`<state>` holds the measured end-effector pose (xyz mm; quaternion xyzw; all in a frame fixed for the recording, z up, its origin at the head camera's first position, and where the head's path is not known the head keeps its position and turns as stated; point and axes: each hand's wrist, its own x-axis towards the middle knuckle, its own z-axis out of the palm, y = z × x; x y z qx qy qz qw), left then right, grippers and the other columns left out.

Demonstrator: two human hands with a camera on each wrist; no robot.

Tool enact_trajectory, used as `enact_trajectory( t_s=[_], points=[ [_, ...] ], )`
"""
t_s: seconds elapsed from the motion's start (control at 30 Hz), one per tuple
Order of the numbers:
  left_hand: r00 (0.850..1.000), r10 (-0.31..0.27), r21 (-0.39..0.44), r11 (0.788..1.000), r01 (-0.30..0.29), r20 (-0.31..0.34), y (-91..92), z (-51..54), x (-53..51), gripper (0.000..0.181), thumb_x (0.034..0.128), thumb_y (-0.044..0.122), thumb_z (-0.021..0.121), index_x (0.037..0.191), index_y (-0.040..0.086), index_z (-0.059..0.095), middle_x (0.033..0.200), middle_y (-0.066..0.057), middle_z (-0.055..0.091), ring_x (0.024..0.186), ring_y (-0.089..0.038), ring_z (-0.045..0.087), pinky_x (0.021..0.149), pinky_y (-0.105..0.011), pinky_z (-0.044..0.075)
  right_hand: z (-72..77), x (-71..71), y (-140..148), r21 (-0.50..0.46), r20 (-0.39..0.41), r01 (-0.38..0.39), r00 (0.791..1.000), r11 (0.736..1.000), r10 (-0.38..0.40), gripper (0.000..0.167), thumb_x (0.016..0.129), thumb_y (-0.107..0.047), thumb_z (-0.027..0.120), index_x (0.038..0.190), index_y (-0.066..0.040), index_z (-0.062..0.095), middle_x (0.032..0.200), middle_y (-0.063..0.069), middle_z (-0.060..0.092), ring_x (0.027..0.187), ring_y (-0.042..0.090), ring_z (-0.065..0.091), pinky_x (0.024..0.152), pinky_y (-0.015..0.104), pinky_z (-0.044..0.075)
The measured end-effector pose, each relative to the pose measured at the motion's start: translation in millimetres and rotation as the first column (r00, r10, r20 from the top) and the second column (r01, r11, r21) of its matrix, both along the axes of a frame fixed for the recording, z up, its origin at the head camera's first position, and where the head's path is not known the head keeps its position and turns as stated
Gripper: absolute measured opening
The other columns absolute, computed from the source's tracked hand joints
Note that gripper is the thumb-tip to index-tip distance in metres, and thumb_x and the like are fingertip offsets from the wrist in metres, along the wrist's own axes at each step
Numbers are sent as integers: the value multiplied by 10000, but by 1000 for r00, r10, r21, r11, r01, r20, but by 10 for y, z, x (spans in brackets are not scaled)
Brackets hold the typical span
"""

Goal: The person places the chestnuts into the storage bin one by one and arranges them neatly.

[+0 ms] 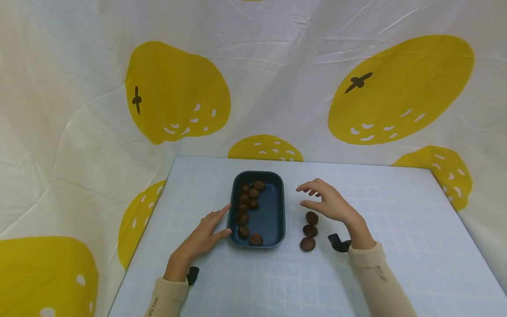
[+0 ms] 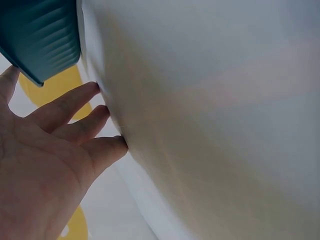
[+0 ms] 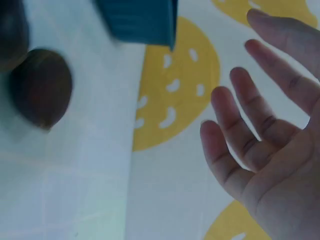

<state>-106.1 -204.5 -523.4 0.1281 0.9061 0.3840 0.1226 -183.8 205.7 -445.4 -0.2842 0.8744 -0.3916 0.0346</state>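
Note:
A dark blue rectangular tray (image 1: 271, 220) holds several brown chestnuts (image 1: 243, 219), mostly along its left side. My left hand (image 1: 201, 237) rests at the tray's left edge, thumb and index finger at its rim. In the left wrist view, the other fingertips (image 2: 119, 145) touch the tabletop beside the tray wall (image 2: 50, 45). To the right of the tray, three chestnuts (image 1: 310, 230) lie in a short column on the table. My right hand (image 1: 330, 203) hovers just above and beyond them, fingers loosely bent and apart, with nothing in it.
The table (image 1: 245, 286) has a pale, faintly checked cover. Behind and left of it hangs a white cloth (image 1: 277, 97) printed with large yellow fruit. Black straps (image 1: 339, 243) show at both wrists.

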Motion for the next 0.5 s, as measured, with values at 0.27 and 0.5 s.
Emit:
enact_trajectory(
  t_s=[0.27, 0.5],
  points=[
    [1000, 7, 8, 1000, -7, -6, -4, -7, 10, 734, 944, 595, 582, 1568, 487, 211, 1623, 11, 262, 1489, -400, 141, 1118, -699, 131, -253, 9, 272, -25, 80, -16, 997, 1000, 18, 365, 910, -141, 764, 1262, -120, 671, 1195, 75, 624, 1037, 374, 589, 879, 541, 493],
    [1000, 5, 7, 1000, -5, -10, -1, -8, 8, 730, 942, 611, 570, 1566, 493, 209, 1621, 21, 263, 1490, -390, 146, 1132, -680, 114, -422, 12, 425, -61, 172, -6, 985, 998, 17, 354, 925, -147, 747, 1265, -93, 664, 1228, 158, 625, 1062, 393, 581, 911, 572, 476]
  ],
)
